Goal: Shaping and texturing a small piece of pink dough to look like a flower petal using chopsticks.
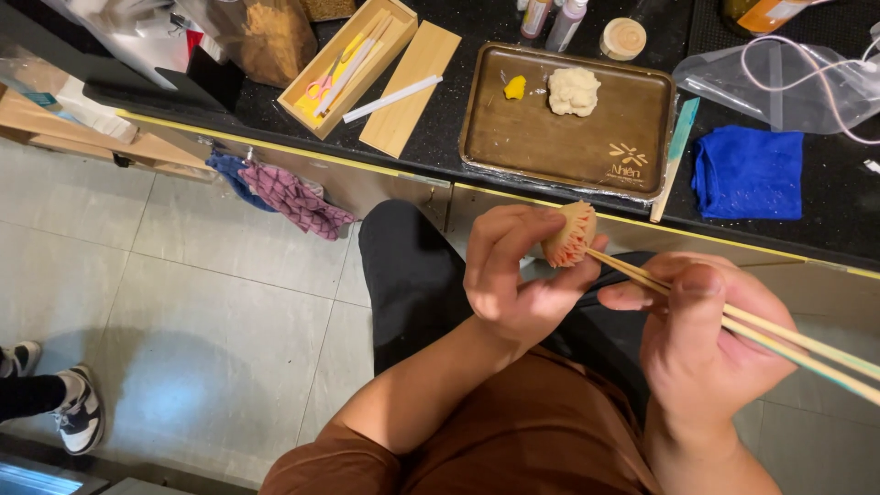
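On the dark speckled table (458,101) a brown wooden tray (559,137) carries a pale lump of dough (574,91) and, just beside it, a small yellow piece (515,87). Left of the tray lies a flat wooden lid (410,88) with a white stick (392,98) across it, and next to that an open wooden box (346,66) holding pink-handled scissors (320,87) and thin sticks. A folded blue cloth (747,171) lies right of the tray, with a slim teal-tipped tool (676,158) between them. Behind stand a round wooden cap (622,38) and two small bottles (553,20), cut off by the top edge. A clear plastic bag (779,82) with a white cord sits at the far right. A patterned cloth (291,195) hangs below the table edge. Another person's sneakers (78,412) show at the lower left on the tiled floor (183,275).

Nothing stands between the hands and the table.

The far ends of the sticks run out of view at the right, and the underside of the dough piece is hidden by fingers.

The left hand (513,275) is closed around a small round dough flower (570,234), held above the lap just in front of the table edge. It is tan, with fine ridged petals edged in pinkish red. The right hand (701,339) grips a pair of thin wooden sticks (733,321), whose tips touch the flower's lower side.
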